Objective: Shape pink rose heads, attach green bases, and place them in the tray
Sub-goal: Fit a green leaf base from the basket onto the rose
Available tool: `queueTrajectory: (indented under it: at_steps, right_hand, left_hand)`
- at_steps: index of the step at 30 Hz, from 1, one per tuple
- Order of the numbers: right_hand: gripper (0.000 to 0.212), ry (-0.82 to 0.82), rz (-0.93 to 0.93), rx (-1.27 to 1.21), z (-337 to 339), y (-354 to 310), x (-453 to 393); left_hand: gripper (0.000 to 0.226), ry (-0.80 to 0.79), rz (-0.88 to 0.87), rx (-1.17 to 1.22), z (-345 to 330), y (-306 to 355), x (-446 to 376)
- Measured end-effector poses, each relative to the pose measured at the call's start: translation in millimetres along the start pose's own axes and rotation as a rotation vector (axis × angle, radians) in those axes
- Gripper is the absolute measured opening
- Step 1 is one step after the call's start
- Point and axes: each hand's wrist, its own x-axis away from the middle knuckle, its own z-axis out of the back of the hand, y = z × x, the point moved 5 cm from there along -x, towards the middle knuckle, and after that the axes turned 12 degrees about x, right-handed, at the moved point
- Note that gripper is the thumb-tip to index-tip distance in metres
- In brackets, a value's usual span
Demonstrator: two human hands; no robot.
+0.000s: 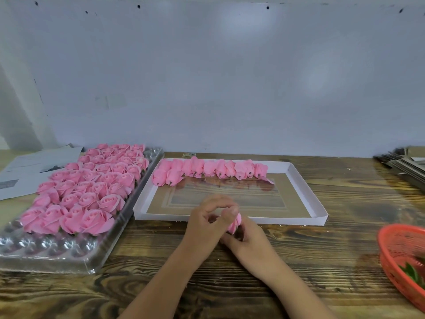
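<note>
Both hands meet at the table's middle around one pink rose head (235,224). My left hand (207,223) curls its fingers over the top of the rose head. Below it, my right hand (247,246) grips the underside. The rose's base is hidden by my fingers. Just behind my hands lies a shallow white tray (307,189) with a row of shaped pink roses (213,169) along its far side. On the left, a clear plastic blister tray (46,252) holds several open pink rose heads (92,187). Green bases (411,271) lie in a red basket (401,247) at the right.
The work surface is a dark wooden table (142,284) against a white wall. Printed papers (30,169) lie at the far left. A stack of flat grey cardboard pieces (404,163) sits at the far right.
</note>
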Motion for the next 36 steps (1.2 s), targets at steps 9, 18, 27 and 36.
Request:
queueTrajectory:
  at_steps: [9,18,27,36]
  right_hand:
    - [0.029,-0.068,0.059,-0.101,-3.2,-4.8,1.6]
    - [0.021,-0.018,0.048,-0.14,-0.7,-7.5,-0.5]
    - [0.016,-0.1,0.097,-0.134,-4.6,-14.4,3.9]
    - [0.02,-0.112,0.072,-0.199,1.8,-20.3,5.1]
  left_hand:
    - [0.023,-0.133,0.083,-0.089,-3.3,-11.6,2.0]
    - [0.054,-0.219,0.281,-0.016,-6.0,-19.1,5.7]
    - [0.03,-0.095,0.132,0.115,0.6,0.2,2.5]
    - [0.019,-0.217,0.241,-0.012,-2.6,-8.4,6.2]
